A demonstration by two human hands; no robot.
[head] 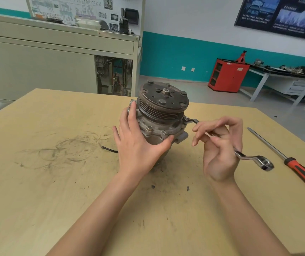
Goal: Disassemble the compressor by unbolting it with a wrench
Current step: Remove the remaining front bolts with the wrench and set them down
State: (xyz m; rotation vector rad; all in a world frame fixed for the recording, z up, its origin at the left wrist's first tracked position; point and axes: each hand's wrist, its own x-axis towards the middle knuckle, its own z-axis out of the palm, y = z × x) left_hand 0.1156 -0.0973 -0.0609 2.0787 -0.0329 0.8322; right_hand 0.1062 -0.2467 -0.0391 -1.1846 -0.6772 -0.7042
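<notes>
Compressor [162, 108] upright; wrench [255, 159] runs rightward off its flange. Your right hand [220, 150] pinches wrench; left hand [137, 145] fingers [132, 111] spread, bracing side.

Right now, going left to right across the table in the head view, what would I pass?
In order: dark scuff marks → black cable end → compressor → right hand, holding the wrench → screwdriver. The left hand overlaps the compressor, so it is left out.
</notes>
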